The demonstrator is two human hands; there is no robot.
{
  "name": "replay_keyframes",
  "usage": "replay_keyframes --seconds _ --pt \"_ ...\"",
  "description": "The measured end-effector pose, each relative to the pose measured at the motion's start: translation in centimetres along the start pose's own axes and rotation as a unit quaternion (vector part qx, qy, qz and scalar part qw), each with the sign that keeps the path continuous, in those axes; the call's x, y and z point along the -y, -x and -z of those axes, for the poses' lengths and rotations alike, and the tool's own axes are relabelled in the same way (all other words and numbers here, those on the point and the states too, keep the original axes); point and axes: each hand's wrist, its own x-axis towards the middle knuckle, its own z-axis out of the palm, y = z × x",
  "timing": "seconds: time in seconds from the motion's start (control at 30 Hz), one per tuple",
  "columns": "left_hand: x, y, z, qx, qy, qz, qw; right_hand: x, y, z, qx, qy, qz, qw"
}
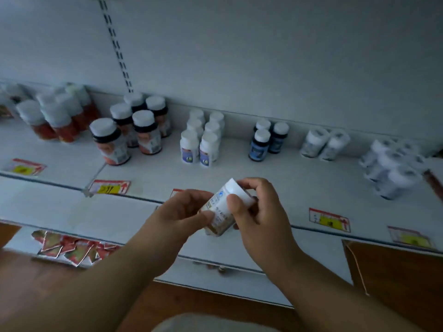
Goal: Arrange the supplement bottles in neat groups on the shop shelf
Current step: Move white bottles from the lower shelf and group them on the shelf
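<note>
Wide white shelf [275, 178] spanning the view, backed by a pale wall panel with a slotted upright [117, 44]. Along the back of the shelf, grouped from left to right: red-label bottles [57, 116] with white caps, dark-collared bottles [134, 130] with pale and red labels, small white bottles [203, 137] in two rows with blue-marked labels, three dark blue bottles [268, 140], two white bottles [323, 144] tipped back, and a blurred white cluster [393, 168] at the far right. Red and yellow price tags [110, 187] along the front edge, print too blurred to read. Torn red wrappers [72, 248] on the lower ledge at left; brown box [395, 271] at lower right. Both forearms reaching in from below, meeting over the front edge at the middle. Left hand [182, 212] curled, thumb and fingers gripping the lower body of the held bottle [221, 209]. Right hand [259, 212] arched over the upper end, thumb pressed on the near side by the white cap, fingers wrapped round the far side. Held bottle tilted, cap up and to the right, lifted clear of the shelf, in front of the small white group. On its label a small blue triangular mark near the cap and dark lines of print, unreadable; tan band at the base.
</note>
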Motion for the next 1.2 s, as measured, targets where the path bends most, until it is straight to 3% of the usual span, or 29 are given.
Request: replay_keyframes --seconds 0.13,0.3,0.5,0.83,1.2 --pt "-1.4 -4.0 -3.3 0.066 -0.1 -0.026 0.992 -0.7 -0.7 4.7 -0.066 0.057 -0.006 0.996" --pt "-1.3 -10.7 -9.5 0.104 -0.221 -0.089 0.966 -2.2 -3.8 12.0 -0.063 0.128 -0.033 0.989" --pt "-0.6 -18.1 -16.1 0.055 -0.344 -0.143 0.926 -6.3 -8.5 18.2 -0.043 0.213 -0.043 0.975" --pt "2.7 -26.0 -20.9 -0.081 -0.414 -0.087 0.903 -15.3 -14.7 19.3 -0.018 0.264 0.003 0.964" --pt "2.5 -25.9 -21.1 -0.09 -0.411 -0.096 0.902 -15.6 -13.9 19.5 -0.051 0.309 0.031 0.949"
